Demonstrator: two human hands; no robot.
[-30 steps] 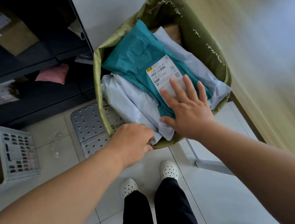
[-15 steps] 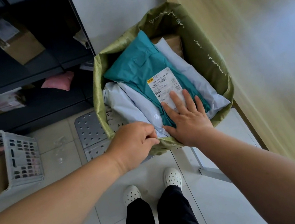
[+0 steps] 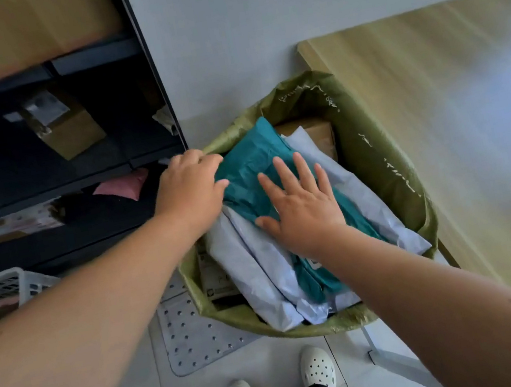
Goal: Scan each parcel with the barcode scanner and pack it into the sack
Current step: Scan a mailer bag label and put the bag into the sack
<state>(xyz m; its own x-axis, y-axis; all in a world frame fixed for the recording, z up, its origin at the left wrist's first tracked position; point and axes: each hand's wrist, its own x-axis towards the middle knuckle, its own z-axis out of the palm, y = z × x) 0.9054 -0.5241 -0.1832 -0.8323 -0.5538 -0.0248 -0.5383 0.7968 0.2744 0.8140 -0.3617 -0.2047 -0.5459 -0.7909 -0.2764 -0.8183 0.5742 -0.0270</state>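
An olive green sack stands open on the floor beside a wooden table. A teal parcel lies on top inside it, over several white mailer parcels and a brown cardboard box at the back. My right hand presses flat on the teal parcel with fingers spread and covers its label. At the sack's far left rim, my left hand has its fingers curled over the edge and its thumb against the teal parcel. No barcode scanner is in view.
The wooden table runs along the sack's right side. A dark shelf unit with cardboard boxes and a pink parcel stands at the left. A white crate and a perforated metal plate are on the tiled floor.
My left hand left the sack's near rim and moved up to its far left rim. My right hand slid further up the teal parcel and now hides the label.
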